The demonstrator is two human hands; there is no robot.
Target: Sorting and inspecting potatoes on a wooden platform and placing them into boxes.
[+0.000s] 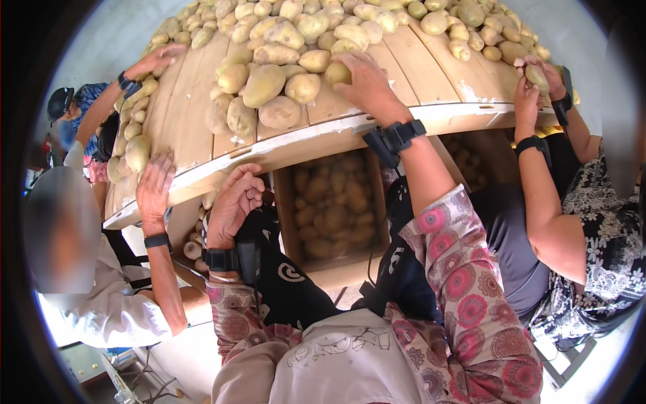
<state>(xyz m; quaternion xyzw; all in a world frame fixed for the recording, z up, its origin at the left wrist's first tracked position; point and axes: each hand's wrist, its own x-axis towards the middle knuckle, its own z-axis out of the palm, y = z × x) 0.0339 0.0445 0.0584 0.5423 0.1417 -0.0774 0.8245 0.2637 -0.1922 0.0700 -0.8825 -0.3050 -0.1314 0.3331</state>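
My right hand (369, 84) reaches over the slatted wooden table, its fingers closed round a potato (338, 73) at the near side of a heap. Several larger potatoes (264, 85) lie just left of it. Below the table's front edge, my left hand (234, 196) hangs with the palm turned inward and the fingers half curled, and no object shows in it. Between my knees, under the tabletop, stands a box (381, 232) filled with potatoes (336, 202).
A large potato heap (313, 27) covers the table's far side. At left, a co-worker's hand (156, 182) rests on the table edge (202, 182). On the right, another person holds a potato (537, 79) in both hands. A second potato box (471, 165) sits under the table.
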